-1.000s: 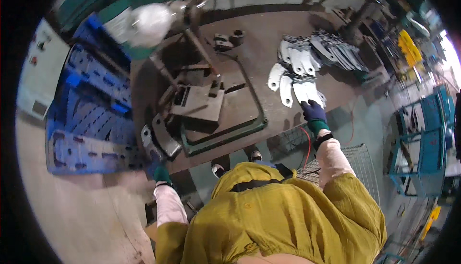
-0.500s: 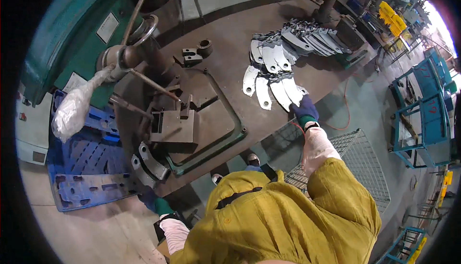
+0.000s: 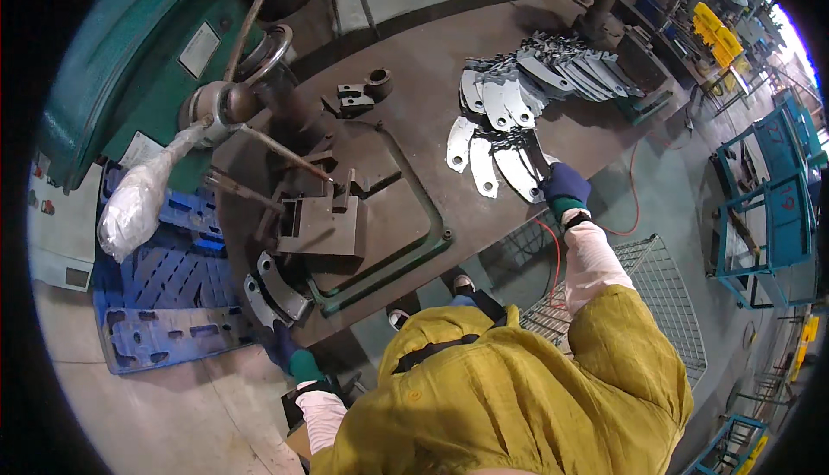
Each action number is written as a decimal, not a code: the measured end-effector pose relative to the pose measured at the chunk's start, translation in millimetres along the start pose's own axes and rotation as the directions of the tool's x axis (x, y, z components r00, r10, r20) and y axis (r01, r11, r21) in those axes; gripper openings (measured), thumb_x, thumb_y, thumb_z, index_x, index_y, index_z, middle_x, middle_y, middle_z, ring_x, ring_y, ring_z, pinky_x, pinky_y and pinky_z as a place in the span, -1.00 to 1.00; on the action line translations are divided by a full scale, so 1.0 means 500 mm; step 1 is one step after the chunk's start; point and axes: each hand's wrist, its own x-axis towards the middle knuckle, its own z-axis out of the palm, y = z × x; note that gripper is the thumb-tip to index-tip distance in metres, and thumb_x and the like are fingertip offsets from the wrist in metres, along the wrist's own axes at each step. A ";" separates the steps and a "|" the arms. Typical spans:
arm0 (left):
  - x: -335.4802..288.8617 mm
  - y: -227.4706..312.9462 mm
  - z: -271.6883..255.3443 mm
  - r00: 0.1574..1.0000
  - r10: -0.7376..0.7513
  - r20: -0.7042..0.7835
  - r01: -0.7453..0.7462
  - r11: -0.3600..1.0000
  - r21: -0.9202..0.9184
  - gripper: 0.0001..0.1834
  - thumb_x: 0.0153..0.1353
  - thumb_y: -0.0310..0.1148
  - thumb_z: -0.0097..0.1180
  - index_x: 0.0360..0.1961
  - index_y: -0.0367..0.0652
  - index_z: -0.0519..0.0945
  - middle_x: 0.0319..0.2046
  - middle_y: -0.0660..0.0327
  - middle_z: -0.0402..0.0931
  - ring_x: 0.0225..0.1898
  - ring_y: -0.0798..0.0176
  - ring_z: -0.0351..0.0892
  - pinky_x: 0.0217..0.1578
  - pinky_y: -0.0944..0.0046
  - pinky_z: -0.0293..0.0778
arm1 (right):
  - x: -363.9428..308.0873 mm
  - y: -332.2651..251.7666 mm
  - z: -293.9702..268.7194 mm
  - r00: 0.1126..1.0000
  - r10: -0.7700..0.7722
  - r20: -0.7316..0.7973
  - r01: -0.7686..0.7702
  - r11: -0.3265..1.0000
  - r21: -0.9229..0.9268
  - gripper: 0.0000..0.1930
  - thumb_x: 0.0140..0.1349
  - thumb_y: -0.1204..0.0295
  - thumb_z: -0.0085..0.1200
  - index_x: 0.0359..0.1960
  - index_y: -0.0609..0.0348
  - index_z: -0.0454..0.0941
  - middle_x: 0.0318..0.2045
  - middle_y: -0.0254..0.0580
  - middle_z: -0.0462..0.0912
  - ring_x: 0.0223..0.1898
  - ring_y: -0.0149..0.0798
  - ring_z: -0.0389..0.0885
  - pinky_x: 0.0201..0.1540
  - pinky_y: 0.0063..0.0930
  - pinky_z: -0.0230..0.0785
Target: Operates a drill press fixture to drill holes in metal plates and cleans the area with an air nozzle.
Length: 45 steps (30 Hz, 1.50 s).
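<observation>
My right hand, in a dark blue glove, closes on the near end of a curved metal plate at the table's right side. That plate looks dark and tilted up on edge; the fingertips are partly hidden. Beside it lie loose pale curved plates, each with a hole near one end. Low on the left, my left hand, also gloved, is at the near ends of two curved plates by the table edge. Its fingers are too dark and small to make out.
A press fixture block stands on a green-edged base left of centre. A lever with a plastic-wrapped end juts out at left. More plates fan out in a stack at the back right. A wire basket sits below the right arm.
My right hand has turned a plate from lying flat to tilted on its edge. My left hand has moved up and right, closer to the two plates at the table edge. The view has shifted slightly.
</observation>
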 end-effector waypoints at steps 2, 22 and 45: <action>0.016 -0.007 -0.004 0.993 0.106 0.057 -0.107 0.994 0.016 -0.44 0.16 -0.28 0.28 0.17 -0.26 0.47 0.10 0.13 0.51 0.03 0.22 0.49 0.03 0.24 0.41 | -0.006 -0.014 -0.012 0.999 -0.021 -0.040 0.024 0.997 0.068 -0.67 0.04 0.15 0.17 -0.16 -0.05 0.61 -0.14 -0.10 0.65 -0.07 0.04 0.61 -0.10 -0.06 0.45; -0.099 0.286 0.034 -0.005 0.249 0.968 0.512 0.833 -0.211 -0.57 0.32 -0.25 0.08 0.12 -0.28 0.45 -0.11 0.14 0.58 -0.15 0.29 0.61 -0.11 0.33 0.55 | -0.330 -0.523 -0.205 -0.227 -0.736 -0.637 0.972 -0.133 -0.194 -0.76 -0.09 0.47 0.38 -0.33 0.08 0.63 -0.58 -0.37 0.47 -0.49 -0.28 0.50 -0.43 -0.37 0.35; -0.036 0.219 0.172 0.699 -0.211 0.684 0.483 0.844 -0.233 -0.59 0.12 -0.11 0.32 -0.22 -0.26 0.64 -0.34 0.14 0.64 -0.46 0.23 0.63 -0.45 0.30 0.56 | -0.380 -0.726 -0.539 -0.098 -0.986 0.135 -0.863 0.152 0.481 -0.32 0.23 -0.08 0.10 0.16 0.26 0.39 -0.02 -0.09 0.58 0.01 -0.21 0.53 -0.04 -0.41 0.47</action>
